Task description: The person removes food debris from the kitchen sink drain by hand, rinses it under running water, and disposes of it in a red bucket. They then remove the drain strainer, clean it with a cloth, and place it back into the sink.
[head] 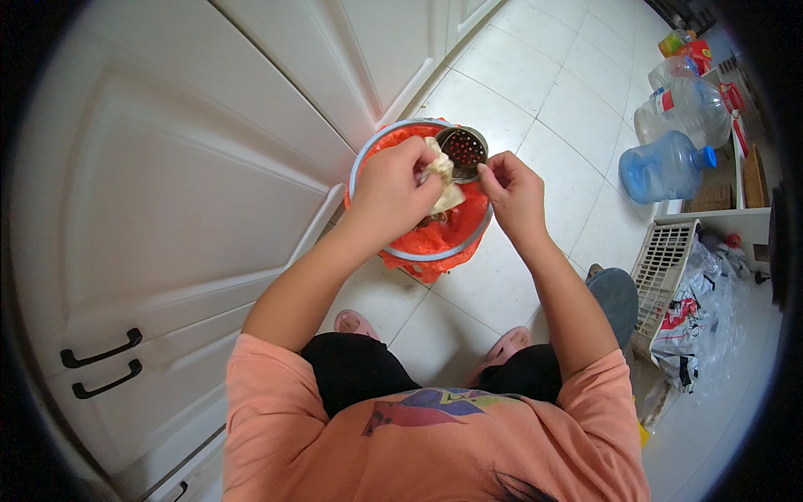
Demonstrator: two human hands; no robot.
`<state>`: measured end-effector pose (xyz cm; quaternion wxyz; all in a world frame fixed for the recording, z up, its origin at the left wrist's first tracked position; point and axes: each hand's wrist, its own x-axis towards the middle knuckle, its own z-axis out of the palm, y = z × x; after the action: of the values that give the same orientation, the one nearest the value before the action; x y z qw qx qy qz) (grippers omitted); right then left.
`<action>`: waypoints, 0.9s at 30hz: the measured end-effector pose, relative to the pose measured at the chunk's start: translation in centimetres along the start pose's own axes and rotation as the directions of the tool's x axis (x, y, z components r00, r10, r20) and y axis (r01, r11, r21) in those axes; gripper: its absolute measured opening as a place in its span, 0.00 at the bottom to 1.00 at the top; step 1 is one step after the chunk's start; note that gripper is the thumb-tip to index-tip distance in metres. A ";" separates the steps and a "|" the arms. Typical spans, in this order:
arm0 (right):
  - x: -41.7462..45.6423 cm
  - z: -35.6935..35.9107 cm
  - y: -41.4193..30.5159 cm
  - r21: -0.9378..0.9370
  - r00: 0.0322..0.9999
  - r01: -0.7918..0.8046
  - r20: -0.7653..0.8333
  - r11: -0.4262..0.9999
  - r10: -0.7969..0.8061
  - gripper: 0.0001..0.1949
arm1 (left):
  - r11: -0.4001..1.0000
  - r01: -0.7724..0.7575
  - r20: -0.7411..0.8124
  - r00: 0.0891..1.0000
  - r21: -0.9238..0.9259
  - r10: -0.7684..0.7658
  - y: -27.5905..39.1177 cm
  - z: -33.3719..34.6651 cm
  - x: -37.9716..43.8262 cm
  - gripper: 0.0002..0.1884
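A round trash bin with a grey-blue rim and a red plastic bag lining stands on the floor before me. Above its left half, my left hand grips a crumpled pale yellowish cloth or wipe. At the bin's far right edge, my right hand pinches the rim of a metal sink strainer between thumb and finger. Holes in the strainer's base show red from the bag behind. The cloth hangs beside the strainer. Some dark scraps lie in the bag, partly hidden by my left hand.
White cabinet doors rise close on the left. On the right lie a blue water jug, a large clear bottle, a white plastic basket and plastic bags. A grey-blue round stool seat is beside my right arm.
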<state>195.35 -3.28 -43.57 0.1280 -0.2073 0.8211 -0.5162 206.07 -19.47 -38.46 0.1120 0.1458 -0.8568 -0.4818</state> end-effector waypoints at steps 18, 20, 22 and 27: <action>-0.9 0.3 -0.7 -0.193 0.990 0.140 -0.001 0.971 -0.143 0.06 | 0.940 0.038 -0.026 0.998 -0.338 -0.050 -2.6 7.1 2.8 0.08; -0.9 0.1 -0.6 -0.202 0.991 0.134 0.009 0.970 -0.135 0.06 | 0.973 -0.026 0.035 0.999 -0.231 0.035 -2.7 6.5 3.0 0.08; -1.1 -0.2 -0.5 -0.202 0.991 0.131 0.026 0.971 -0.129 0.07 | 0.990 -0.055 0.109 0.992 -0.130 0.070 -2.5 5.8 3.0 0.09; -1.2 -0.6 -0.4 -0.164 0.989 0.149 0.049 0.975 -0.143 0.07 | 0.994 -0.111 0.242 0.965 0.012 0.105 -1.7 4.0 3.1 0.09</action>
<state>196.25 -2.33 -42.94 0.0870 -0.2865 0.8416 -0.4496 202.12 -18.23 -41.78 0.0315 0.0406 -0.8767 -0.4783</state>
